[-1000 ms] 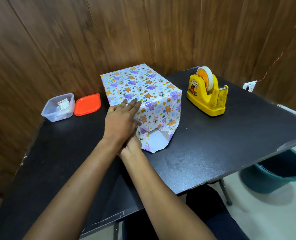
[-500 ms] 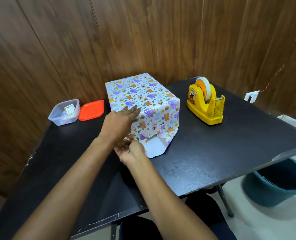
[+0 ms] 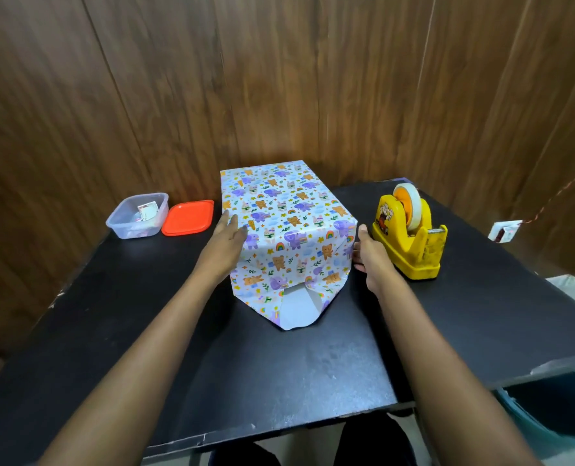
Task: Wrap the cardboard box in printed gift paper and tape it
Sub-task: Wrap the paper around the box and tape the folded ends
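Box (image 3: 286, 213) by far edge of worktop (image 3: 279, 364), braced between left hand (image 3: 225, 245) and right hand (image 3: 370, 260), fingers (image 3: 236, 227) straight, gripping nothing, presumably for turning.

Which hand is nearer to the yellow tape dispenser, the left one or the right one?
Right. The right hand is between the wrapped box and the tape dispenser, close beside it. The left hand touches the box's opposite side, farther away.

The box (image 3: 288, 230) has white paper with purple elephants, brown bears and rainbows. The tape holder (image 3: 410, 238) is yellow, the lid (image 3: 187, 217) orange, the table (image 3: 279, 364) black.
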{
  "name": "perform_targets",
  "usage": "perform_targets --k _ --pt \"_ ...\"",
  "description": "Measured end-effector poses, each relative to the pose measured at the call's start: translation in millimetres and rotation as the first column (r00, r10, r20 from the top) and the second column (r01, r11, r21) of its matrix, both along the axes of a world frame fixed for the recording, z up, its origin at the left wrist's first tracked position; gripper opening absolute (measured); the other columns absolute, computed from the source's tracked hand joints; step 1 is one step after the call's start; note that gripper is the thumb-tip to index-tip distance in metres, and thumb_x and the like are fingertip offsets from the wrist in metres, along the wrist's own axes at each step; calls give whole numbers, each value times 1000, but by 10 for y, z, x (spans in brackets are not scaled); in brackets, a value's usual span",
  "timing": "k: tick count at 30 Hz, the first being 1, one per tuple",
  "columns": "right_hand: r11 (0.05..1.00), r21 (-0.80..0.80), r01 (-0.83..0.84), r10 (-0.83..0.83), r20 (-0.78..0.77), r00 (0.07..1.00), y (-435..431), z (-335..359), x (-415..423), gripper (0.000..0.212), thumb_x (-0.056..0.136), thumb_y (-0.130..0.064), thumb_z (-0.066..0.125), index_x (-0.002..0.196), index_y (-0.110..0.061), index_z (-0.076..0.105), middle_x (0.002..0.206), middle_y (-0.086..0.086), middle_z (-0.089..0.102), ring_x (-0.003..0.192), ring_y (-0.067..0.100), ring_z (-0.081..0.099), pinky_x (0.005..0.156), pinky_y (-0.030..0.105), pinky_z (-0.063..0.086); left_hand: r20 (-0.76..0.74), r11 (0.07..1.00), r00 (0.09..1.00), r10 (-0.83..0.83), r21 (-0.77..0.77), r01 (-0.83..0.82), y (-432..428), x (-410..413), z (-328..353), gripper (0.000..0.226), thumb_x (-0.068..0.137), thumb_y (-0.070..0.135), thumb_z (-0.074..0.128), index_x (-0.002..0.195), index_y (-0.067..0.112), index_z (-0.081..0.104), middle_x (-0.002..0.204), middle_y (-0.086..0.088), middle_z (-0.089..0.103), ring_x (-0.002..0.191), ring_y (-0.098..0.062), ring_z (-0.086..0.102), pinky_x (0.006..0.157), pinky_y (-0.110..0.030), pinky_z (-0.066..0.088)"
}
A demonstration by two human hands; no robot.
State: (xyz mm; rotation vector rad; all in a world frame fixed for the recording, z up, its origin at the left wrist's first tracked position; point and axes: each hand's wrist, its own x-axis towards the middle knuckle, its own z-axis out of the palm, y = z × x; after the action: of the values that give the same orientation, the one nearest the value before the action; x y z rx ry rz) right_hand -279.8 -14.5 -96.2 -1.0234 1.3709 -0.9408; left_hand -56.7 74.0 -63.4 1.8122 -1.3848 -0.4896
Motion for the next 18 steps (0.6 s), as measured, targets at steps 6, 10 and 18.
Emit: perform_targets --k 6,10,18 --pt "949 252 -190 142 199 970 -47 172 -160 57 99 -46 31 121 2 52 87 12 57 71 19 50 62 24 40 -275 995 961 -29 -98 2 192 143 -51 45 102 27 34 147 22 29 151 10 28 138 -9 28 107 -27 30" --pt "923 259 -285 181 361 915 -1 338 -331 49 93 -48 43 102 -2 57 93 10 60 78 19 54 76 26 45 -655 973 745 -127 -228 -34 394 44 -28 35 100 16 37 130 26 52 114 12 65 97 -4 64 76 -22 50" --pt "850 -322 -416 502 260 825 490 1549 -224 29 91 -34 55 75 -15 69 80 7 58 72 18 56 73 29 47 -913 986 386 -130 -161 -48 361 -983 -274 26 97 19 42 93 14 67 89 -4 72 80 -16 65 73 -29 52"
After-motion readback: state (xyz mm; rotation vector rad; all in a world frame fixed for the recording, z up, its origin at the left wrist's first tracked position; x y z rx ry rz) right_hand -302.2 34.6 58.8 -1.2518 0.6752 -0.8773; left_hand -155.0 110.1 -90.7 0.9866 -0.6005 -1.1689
